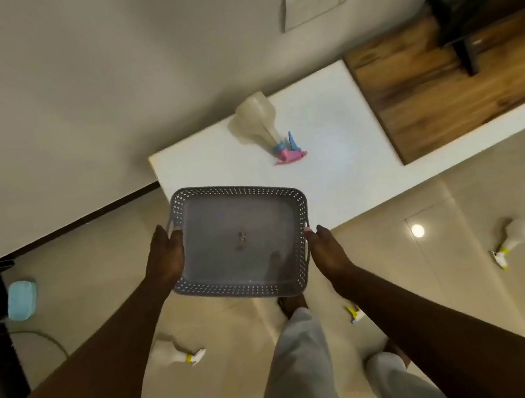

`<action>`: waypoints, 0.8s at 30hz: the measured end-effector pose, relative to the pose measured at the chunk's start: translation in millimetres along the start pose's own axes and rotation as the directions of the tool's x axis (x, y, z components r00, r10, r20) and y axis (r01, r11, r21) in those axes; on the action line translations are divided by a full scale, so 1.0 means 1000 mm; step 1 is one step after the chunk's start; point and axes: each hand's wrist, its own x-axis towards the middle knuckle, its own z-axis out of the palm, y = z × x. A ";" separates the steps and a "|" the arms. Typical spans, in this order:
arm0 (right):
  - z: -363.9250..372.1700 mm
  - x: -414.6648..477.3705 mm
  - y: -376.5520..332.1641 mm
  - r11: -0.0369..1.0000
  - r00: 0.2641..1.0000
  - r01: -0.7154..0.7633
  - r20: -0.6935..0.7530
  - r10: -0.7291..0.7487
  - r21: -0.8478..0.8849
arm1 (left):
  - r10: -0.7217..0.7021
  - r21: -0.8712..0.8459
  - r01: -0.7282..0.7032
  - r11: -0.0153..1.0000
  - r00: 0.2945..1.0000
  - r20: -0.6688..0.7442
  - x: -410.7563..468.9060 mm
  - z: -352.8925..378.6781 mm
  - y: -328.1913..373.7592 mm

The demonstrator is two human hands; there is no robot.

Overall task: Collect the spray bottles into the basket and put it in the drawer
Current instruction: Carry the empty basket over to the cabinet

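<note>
- We see the grey perforated plastic basket (239, 242), shallow and rectangular with rounded corners, carried level in front of the body, its far rim just overlapping the near edge of the white tabletop (333, 152); it looks empty, with only a small dark mark on its floor that we cannot identify.
- The left hand (165, 258) clasps the basket's left handle, fingers wrapped over the rim; the right hand (326, 247) grips the right handle, its fingers clenched on the edge; so both hands are occupied.
- Straight beyond the basket lies the translucent spray bottle with the pink and blue trigger head (264, 127), on its side on the tabletop; its long axis runs toward us, nozzle end nearer the basket, fat base toward the wall; we judge it slightly nearer the right hand, and one hand must let go of a handle to reach it.
- Further out, three white spray bottles with yellow collars lie on the tiled floor (477, 284): one (179, 353) below the left forearm, one (355, 313) partly hidden by the right forearm, one (513, 240) well apart to the right.
- We cannot see the drawer.
</note>
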 end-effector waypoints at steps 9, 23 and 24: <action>-0.009 -0.007 0.005 0.990 0.999 -0.026 0.032 0.022 0.136 | -0.073 -0.274 0.072 0.959 0.997 0.007 -0.001 0.008 0.007; -0.171 -0.113 0.112 0.925 0.978 0.122 -0.201 -0.051 0.360 | 0.250 -0.315 -0.263 0.912 0.965 -0.082 -0.168 0.093 0.048; -0.191 -0.125 0.126 0.913 0.974 0.134 -0.223 -0.049 0.385 | 0.278 -0.309 -0.285 0.907 0.958 -0.068 -0.187 0.108 0.053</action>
